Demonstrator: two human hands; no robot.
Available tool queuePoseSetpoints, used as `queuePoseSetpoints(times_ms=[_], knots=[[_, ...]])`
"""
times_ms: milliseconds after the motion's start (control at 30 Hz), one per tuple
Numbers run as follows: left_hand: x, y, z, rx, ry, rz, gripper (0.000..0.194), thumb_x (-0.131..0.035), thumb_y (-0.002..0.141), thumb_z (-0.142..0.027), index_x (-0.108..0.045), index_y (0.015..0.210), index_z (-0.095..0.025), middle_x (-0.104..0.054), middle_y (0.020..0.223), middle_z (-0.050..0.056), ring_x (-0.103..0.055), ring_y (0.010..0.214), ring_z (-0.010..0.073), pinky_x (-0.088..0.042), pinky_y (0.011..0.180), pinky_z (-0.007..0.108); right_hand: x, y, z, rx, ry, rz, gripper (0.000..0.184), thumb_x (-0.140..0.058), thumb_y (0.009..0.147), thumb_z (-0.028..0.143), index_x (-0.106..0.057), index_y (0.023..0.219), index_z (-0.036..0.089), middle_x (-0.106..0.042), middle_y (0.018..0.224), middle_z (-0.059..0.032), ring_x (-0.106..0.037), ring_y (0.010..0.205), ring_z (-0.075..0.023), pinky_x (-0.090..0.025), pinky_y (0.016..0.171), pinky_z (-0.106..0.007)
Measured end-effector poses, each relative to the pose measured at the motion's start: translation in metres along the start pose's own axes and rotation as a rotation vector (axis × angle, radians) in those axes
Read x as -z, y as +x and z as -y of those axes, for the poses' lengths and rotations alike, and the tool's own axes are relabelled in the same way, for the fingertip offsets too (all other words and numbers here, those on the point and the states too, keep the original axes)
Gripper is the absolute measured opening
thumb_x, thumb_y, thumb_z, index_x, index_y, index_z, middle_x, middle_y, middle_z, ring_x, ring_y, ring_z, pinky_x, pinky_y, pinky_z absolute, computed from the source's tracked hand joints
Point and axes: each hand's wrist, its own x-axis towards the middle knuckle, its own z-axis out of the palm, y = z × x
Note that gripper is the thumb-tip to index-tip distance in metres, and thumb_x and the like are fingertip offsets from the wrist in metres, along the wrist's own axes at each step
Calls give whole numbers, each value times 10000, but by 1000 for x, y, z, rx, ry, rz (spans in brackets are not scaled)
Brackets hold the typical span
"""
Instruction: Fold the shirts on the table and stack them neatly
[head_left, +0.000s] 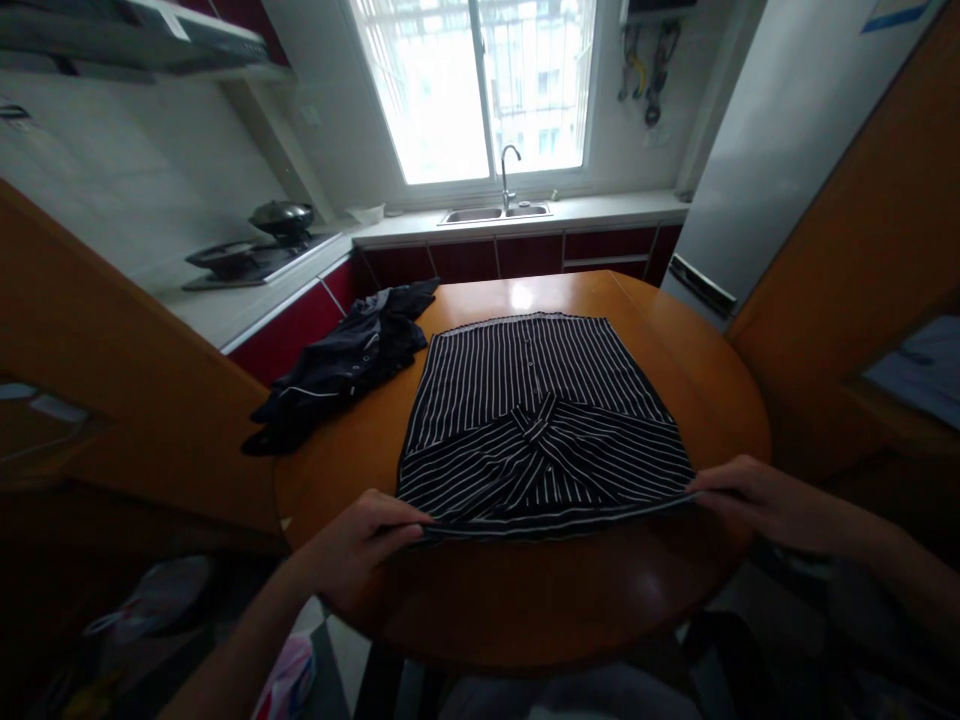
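Note:
A black garment with white stripes (487, 375), perhaps a shirt or a skirt, lies spread on the wooden table (697, 380). Small buttons run down its middle, and a twisted knot of the same cloth sits in its nearer half. My left hand (367, 535) pinches the near left corner between thumb and fingers. At the near right corner, my right hand (739, 490) does the same. Between both hands the near edge is pulled taut, slightly lifted and turned over. The far edge rests flat.
Dark crumpled clothing (345, 360) lies at the table's left edge, partly hanging over. Beyond the table are a counter with a sink (495, 213), a stove with a pan (229, 257) and a lidded wok (281, 218). A fridge (787, 140) stands at right.

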Motion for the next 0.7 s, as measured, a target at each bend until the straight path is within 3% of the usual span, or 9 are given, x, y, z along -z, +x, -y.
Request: queuePoseSetpoints(times_ms=[100, 233, 400, 567, 700], knots=[[18, 31, 8, 33, -49, 56, 304, -606, 956, -396, -789, 887, -164, -737, 715, 10, -630, 617, 129, -488, 585, 184, 18, 30, -6, -50, 116, 153, 485, -491, 991, 553, -727, 792, 179, -662, 692, -15, -586, 636, -150, -467, 588, -249], [39, 84, 30, 88, -205, 110, 450, -612, 924, -492, -679, 673, -124, -552, 550, -37, -455, 511, 80, -369, 499, 170, 39, 80, -31, -107, 222, 208, 497, -549, 934, 610, -681, 759, 163, -580, 675, 8, -506, 614, -129, -403, 574, -254], [53, 146, 74, 347, -467, 107, 465, -727, 798, -579, -658, 659, -141, -543, 558, -26, -452, 497, 90, -374, 486, 199, 59, 150, -70, -170, 257, 250, 527, -665, 794, 685, -644, 667, 174, -526, 634, 21, -456, 605, -127, -371, 598, -276], [52, 191, 119, 500, -534, 129, 464, -813, 684, -593, -744, 746, -138, -684, 678, 38, -581, 581, 141, -477, 572, 249, 50, 207, -104, -359, 394, 289, 487, -758, 676, 657, -697, 685, 174, -632, 688, -33, -543, 661, -171, -430, 644, -307], [51, 204, 142, 478, -458, 163, 448, -784, 727, -586, -761, 757, -139, -682, 665, 24, -569, 574, 128, -455, 568, 231, 37, 228, -124, -430, 417, 296, 433, -789, 652, 601, -711, 685, 176, -657, 695, -40, -559, 654, -173, -444, 638, -307]])
